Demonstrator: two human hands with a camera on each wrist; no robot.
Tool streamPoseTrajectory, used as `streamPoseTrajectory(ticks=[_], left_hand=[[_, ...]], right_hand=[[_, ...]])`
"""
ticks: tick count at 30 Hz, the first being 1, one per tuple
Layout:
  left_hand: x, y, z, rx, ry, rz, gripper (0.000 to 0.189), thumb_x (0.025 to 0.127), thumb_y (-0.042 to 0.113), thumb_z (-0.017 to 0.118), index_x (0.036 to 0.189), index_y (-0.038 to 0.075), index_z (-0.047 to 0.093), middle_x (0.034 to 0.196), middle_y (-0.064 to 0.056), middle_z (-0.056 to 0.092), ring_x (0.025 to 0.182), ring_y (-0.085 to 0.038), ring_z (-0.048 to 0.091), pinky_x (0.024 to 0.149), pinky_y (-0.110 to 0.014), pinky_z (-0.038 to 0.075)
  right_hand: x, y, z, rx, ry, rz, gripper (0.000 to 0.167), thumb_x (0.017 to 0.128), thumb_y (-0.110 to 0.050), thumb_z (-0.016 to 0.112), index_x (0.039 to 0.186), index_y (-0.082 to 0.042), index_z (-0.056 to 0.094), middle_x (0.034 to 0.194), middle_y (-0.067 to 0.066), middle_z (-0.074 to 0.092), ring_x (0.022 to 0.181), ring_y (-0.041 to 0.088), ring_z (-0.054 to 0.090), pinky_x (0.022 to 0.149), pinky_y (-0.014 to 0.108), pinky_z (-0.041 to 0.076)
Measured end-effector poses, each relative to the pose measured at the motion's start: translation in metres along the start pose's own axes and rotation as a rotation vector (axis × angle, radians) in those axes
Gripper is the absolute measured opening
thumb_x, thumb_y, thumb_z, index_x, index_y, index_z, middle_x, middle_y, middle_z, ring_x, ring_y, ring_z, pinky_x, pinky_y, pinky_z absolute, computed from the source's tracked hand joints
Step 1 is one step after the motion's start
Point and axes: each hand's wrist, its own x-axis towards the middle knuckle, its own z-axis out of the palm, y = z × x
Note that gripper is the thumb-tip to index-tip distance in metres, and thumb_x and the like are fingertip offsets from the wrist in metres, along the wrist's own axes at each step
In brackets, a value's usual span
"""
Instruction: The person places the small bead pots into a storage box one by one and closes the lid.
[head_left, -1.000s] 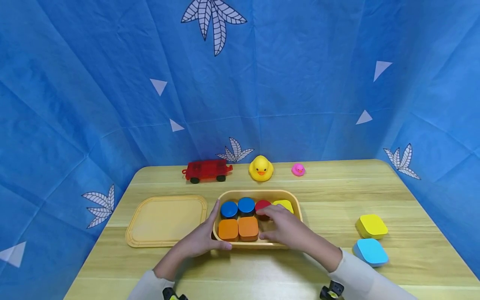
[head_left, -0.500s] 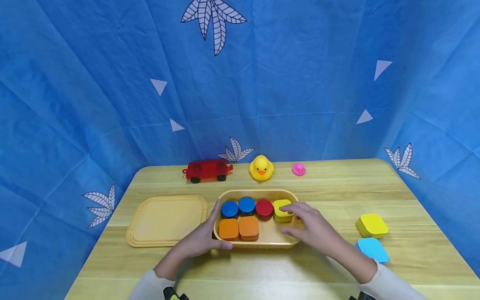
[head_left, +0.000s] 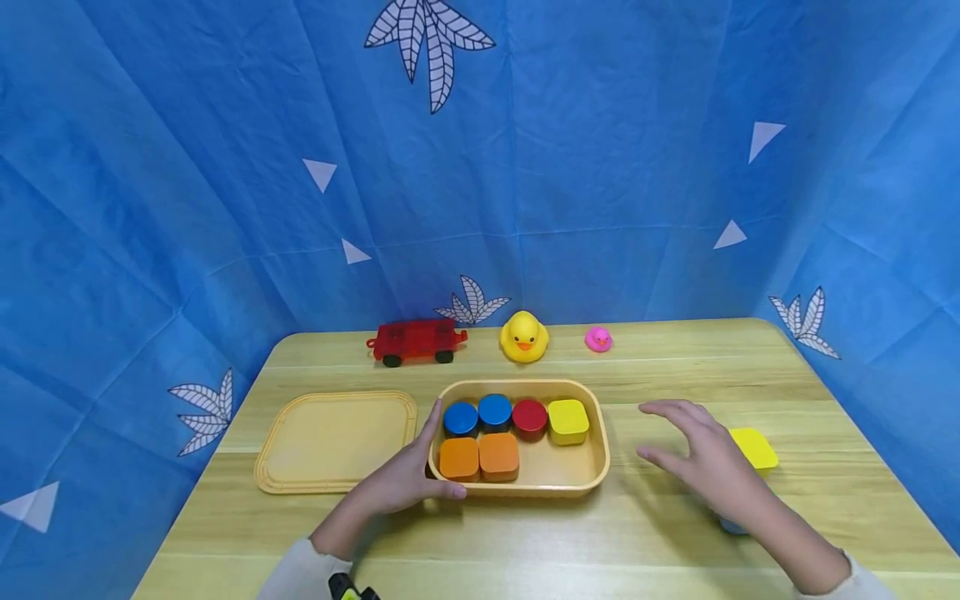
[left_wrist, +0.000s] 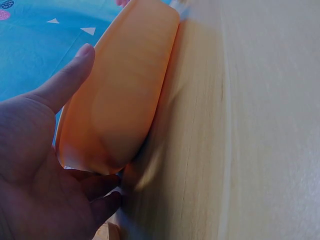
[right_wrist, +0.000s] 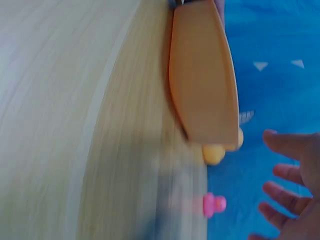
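Left grip (head_left: 402,481) holds the tan box (head_left: 534,490); right grip (head_left: 705,458) hovers, loosely spread, apart.

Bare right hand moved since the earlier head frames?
Yes, rightward in the head view. Against the tan rounded-rectangular plastic tray, the bare right hand was above it and is now beyond its right end, over the wooden tabletop.

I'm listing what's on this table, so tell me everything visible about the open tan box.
The tan box is long and shallow, with rounded corners, a rim and plastic-looking walls. It sits upright on the wooden table, holding six coloured blocks; its floor shows at the near right. The left hand grips its near left corner; the right hand is apart from it.
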Motion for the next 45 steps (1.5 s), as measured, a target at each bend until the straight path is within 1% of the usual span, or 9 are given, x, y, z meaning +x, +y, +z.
streamPoseTrajectory(ticks=[4,11,16,19,24,32,37,42,45], left_hand=[[-0.001,0.001,0.0,-0.003,0.002,0.0,0.132,0.08,0.052,0.086,0.165,0.031,-0.013,0.173,-0.013,0.006,0.155,-0.045,0.02,0.121,-0.065,0.024],[-0.002,0.004,0.0,-0.01,-0.001,-0.006,0.131,0.081,0.049,0.086,0.165,0.032,-0.014,0.173,-0.014,0.007,0.154,-0.047,0.022,0.119,-0.067,0.025],[-0.001,0.004,0.0,-0.001,0.005,-0.004,0.131,0.081,0.05,0.086,0.165,0.032,-0.013,0.173,-0.014,0.007,0.154,-0.046,0.022,0.12,-0.066,0.025],[-0.001,0.005,0.0,0.003,0.007,-0.008,0.13,0.081,0.051,0.085,0.165,0.032,-0.012,0.173,-0.013,0.007,0.154,-0.046,0.022,0.119,-0.066,0.026],[-0.002,0.006,-0.001,0.008,0.003,-0.015,0.13,0.081,0.051,0.085,0.165,0.031,-0.012,0.173,-0.015,0.009,0.153,-0.048,0.024,0.118,-0.067,0.028],[-0.001,0.002,0.0,0.005,0.0,-0.012,0.132,0.08,0.053,0.085,0.165,0.033,-0.014,0.174,-0.013,0.006,0.154,-0.045,0.021,0.12,-0.066,0.025],[-0.002,0.004,-0.001,-0.002,-0.001,-0.004,0.131,0.081,0.053,0.085,0.165,0.033,-0.014,0.174,-0.012,0.005,0.155,-0.046,0.02,0.12,-0.066,0.025],[-0.003,0.005,-0.001,-0.001,-0.002,0.005,0.13,0.082,0.052,0.085,0.165,0.032,-0.014,0.174,-0.013,0.005,0.155,-0.046,0.02,0.12,-0.065,0.025],[-0.003,0.006,-0.001,0.001,-0.004,0.008,0.13,0.082,0.051,0.085,0.165,0.031,-0.014,0.173,-0.013,0.004,0.154,-0.046,0.02,0.12,-0.066,0.025]], right_hand=[[-0.006,0.02,-0.013,-0.025,-0.025,0.075,0.059,0.087,-0.022,0.085,0.137,-0.004,0.061,0.136,0.022,0.058,0.126,0.048,0.051,0.094,0.067,0.046],[-0.015,0.052,-0.035,-0.04,-0.133,0.218,0.074,0.092,-0.034,0.08,0.147,0.002,0.048,0.146,0.034,0.044,0.129,0.058,0.042,0.094,0.073,0.042],[-0.02,0.072,-0.047,-0.044,-0.195,0.3,0.082,0.094,-0.04,0.076,0.151,0.005,0.04,0.148,0.04,0.036,0.13,0.063,0.037,0.094,0.077,0.038],[-0.022,0.08,-0.052,-0.057,-0.228,0.333,0.084,0.095,-0.043,0.075,0.152,0.007,0.038,0.145,0.042,0.037,0.125,0.063,0.041,0.09,0.075,0.042],[-0.023,0.09,-0.054,-0.095,-0.267,0.35,0.084,0.096,-0.046,0.072,0.149,0.011,0.039,0.141,0.042,0.043,0.119,0.062,0.048,0.085,0.071,0.048],[-0.019,0.094,-0.054,-0.118,-0.319,0.37,0.08,0.097,-0.045,0.071,0.147,0.01,0.043,0.142,0.048,0.042,0.121,0.069,0.043,0.087,0.074,0.045],[-0.016,0.095,-0.054,-0.128,-0.327,0.368,0.078,0.095,-0.042,0.073,0.145,0.01,0.044,0.141,0.047,0.043,0.121,0.068,0.044,0.089,0.074,0.045],[-0.013,0.092,-0.055,-0.121,-0.308,0.36,0.077,0.093,-0.033,0.076,0.144,0.013,0.041,0.139,0.046,0.046,0.117,0.061,0.052,0.088,0.069,0.048],[-0.012,0.086,-0.055,-0.11,-0.273,0.335,0.076,0.091,-0.029,0.077,0.144,0.012,0.041,0.137,0.044,0.049,0.109,0.052,0.058,0.084,0.06,0.052]])
